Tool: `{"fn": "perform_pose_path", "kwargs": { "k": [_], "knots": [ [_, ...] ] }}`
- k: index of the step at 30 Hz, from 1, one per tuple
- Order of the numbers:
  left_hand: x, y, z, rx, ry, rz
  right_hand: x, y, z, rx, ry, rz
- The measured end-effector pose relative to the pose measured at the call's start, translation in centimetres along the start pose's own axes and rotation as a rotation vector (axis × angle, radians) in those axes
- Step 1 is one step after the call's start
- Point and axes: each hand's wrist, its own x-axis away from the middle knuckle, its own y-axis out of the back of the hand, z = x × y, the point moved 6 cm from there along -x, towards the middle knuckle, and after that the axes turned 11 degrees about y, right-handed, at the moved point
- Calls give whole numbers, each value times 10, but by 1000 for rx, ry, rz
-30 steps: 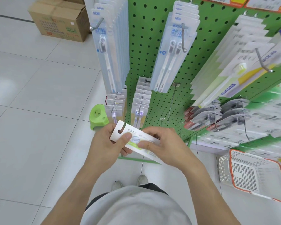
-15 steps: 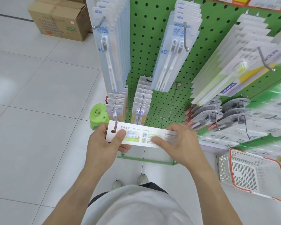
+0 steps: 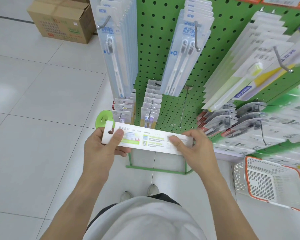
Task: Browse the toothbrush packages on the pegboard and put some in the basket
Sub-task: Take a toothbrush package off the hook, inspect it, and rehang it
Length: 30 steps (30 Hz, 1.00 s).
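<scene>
Both hands are pinching the toothbrush package [image 3: 150, 139] lying nine-to-three, left hand [image 3: 100, 149] and right hand [image 3: 196, 149] at its ends, the basket [image 3: 274, 184] waiting at four o'clock, nearer the right

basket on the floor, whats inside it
The basket, white mesh with an orange rim, sits on the floor by the person's right hand. No packages show inside; its far corner is cut off by the picture's edge.
</scene>
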Motion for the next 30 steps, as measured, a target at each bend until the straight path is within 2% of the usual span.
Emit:
{"fn": "perform_pose_path", "kwargs": {
  "k": [4, 8, 10, 19, 22, 25, 30],
  "knots": [
    [-3, 4, 5, 34, 1, -80, 7, -6, -6, -320, -146, 101],
    [8, -7, 12, 30, -37, -104, 12, -12, 2, -540, -141, 66],
    [15, -11, 15, 70, -29, -132, 14, -16, 7, -624, -109, 115],
    [20, -19, 12, 33, -25, -130, 27, -26, 24, -787, 2, 410],
    [20, -20, 16, 11, -10, -161, 29, -28, 24, -712, -7, 467],
    [22, -30, 29, -81, 44, -70, 34, -38, 24, -548, -18, 470],
    [27, -34, 30, -151, 23, 23, 44, -49, 25, -646, -66, 371]
  ]
}}
